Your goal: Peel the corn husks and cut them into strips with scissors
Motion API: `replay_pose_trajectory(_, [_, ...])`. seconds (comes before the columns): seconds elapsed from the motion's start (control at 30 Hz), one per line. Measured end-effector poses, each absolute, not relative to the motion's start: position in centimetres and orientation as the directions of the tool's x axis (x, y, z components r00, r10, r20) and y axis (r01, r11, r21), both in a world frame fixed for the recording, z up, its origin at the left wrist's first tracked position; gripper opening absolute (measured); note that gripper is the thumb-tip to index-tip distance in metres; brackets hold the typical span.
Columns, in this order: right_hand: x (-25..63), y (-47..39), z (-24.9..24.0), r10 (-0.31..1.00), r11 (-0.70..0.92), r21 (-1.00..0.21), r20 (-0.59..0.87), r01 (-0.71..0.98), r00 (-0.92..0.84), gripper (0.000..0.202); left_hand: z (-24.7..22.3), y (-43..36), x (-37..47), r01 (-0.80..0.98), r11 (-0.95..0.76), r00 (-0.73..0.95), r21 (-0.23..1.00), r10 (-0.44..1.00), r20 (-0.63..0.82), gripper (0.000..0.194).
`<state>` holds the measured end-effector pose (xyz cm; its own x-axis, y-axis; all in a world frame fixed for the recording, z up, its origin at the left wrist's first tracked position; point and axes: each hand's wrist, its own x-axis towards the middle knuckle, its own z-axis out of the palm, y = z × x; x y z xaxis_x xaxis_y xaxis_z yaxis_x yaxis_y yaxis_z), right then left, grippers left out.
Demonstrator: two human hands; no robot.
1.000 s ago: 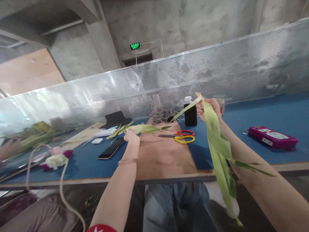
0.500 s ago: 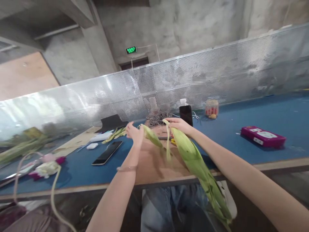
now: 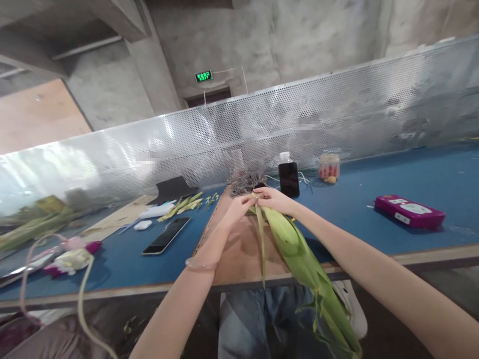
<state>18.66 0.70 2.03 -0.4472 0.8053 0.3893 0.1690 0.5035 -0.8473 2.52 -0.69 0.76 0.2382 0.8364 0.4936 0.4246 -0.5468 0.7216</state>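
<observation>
My right hand (image 3: 276,200) is closed on the upper end of a long green corn husk bundle (image 3: 299,252), which slants over the table edge and hangs beside my lap. Close against it, my left hand (image 3: 238,209) pinches at the same top end, on a narrow husk strip (image 3: 262,244) that dangles over a brown board (image 3: 234,267). The fingertips of both hands meet there, so the exact hold is partly hidden. Loose husk pieces (image 3: 183,207) lie left of the board on the blue table (image 3: 123,269).
A black phone (image 3: 166,237) lies left of the board; another phone (image 3: 289,179) stands upright behind my right hand. Grey tangled cord (image 3: 247,183) sits at the back. Further right are a jar (image 3: 329,168) and a purple box (image 3: 409,210). A perforated metal screen (image 3: 224,129) borders the table.
My left hand has moved right, from beside the board to the bundle's top. The separate husk piece that trailed from it no longer shows apart. My right hand stays nearly in place.
</observation>
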Motion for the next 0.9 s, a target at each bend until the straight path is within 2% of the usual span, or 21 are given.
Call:
replay_pose_trajectory(0.23, [18.6,0.5,2.3,0.831,0.408,-0.906,0.319,0.109,-0.455,0.045,0.6,-0.4,2.1,0.358,-0.570,0.278,0.740,0.821,0.498,0.021])
replay_pose_trajectory(0.47, [19.0,-0.3,2.4,0.814,0.215,-0.975,0.213,-0.060,-0.541,0.049,0.4,-0.1,1.7,0.189,-0.573,0.277,0.798,0.810,0.516,0.021])
replay_pose_trajectory(0.63, [18.7,-0.5,2.4,0.804,0.118,-0.974,0.208,-0.194,-0.557,0.055,0.4,0.0,1.7,0.054,-0.532,0.284,0.845,0.819,0.498,0.022])
replay_pose_trajectory(0.9, [18.6,-0.8,2.5,0.736,0.021,-0.957,0.211,-0.290,-0.643,0.047,0.2,0.2,1.3,-0.121,-0.427,0.348,0.896,0.827,0.441,0.022])
